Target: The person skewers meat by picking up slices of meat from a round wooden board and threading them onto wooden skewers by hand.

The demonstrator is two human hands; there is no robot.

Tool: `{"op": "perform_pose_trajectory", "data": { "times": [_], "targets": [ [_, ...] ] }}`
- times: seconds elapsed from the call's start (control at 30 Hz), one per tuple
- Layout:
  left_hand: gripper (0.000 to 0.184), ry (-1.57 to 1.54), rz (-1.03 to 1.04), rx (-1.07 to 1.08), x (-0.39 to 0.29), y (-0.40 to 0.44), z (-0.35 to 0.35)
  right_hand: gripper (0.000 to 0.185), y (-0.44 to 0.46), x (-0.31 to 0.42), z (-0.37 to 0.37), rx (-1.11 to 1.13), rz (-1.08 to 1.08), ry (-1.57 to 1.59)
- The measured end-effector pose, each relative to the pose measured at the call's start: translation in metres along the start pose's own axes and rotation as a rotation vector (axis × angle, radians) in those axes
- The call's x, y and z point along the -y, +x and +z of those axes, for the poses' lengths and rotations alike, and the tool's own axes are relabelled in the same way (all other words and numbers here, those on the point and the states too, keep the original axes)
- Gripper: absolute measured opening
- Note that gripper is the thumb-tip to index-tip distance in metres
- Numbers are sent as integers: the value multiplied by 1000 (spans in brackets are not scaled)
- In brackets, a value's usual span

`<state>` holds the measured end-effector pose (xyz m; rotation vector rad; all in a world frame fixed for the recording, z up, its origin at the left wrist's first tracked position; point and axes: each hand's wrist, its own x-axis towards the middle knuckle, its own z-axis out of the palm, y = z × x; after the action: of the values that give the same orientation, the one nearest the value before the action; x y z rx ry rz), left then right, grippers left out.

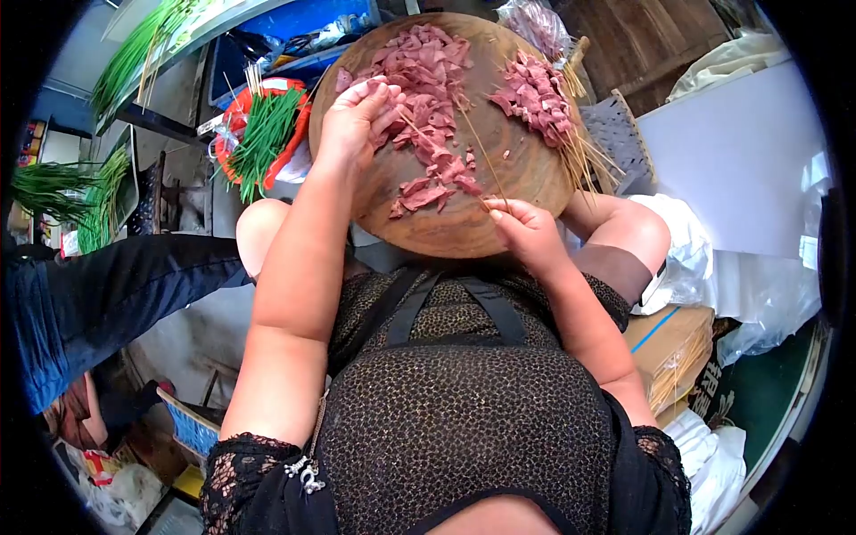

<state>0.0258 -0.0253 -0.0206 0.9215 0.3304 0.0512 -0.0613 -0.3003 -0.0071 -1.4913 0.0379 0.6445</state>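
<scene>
My right hand (528,234) pinches thin wooden skewers (486,159) at the near edge of a round wooden chopping board (392,227). Two sticks seem to run up from its fingers, one of them toward my left hand (361,116). The left fingers are closed in a pinch beside a heap of sliced raw meat (423,67); what is between them is hidden. Loose meat slices (423,194) trail down the board just left of the right hand. On the board's right side lies a bunch of threaded meat skewers (539,100), bare ends pointing toward my knee.
Green vegetable skewers (263,134) stand in a red-orange basket (234,120) left of the board. More greens (143,53) lie on a rack at upper left. A blue crate (303,27) is behind. Another person's jeans-clad leg (134,285) extends from the left. A cardboard box (673,343) sits at right.
</scene>
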Motion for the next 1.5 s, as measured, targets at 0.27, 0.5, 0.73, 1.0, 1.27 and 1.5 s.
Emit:
{"op": "perform_pose_trajectory", "data": {
  "times": [0.27,0.5,0.73,1.0,1.27,1.5],
  "targets": [
    [16,-8,34,0,-1,-1,2,23,-2,4,3,6,10,-6],
    [18,27,12,18,0,0,1,24,-1,4,1,20,-6,39],
    [19,67,-2,34,3,-3,3,23,0,8,-6,-18,22,-93],
    [16,-27,-78,78,7,-8,7,24,10,-9,-12,-30,-53,-46],
    [15,-158,-141,167,8,-13,12,25,22,-28,-3,-105,-209,-182],
    [26,-2,-106,202,-5,-20,19,24,21,-12,-7,-66,-91,-80]
  ]
}}
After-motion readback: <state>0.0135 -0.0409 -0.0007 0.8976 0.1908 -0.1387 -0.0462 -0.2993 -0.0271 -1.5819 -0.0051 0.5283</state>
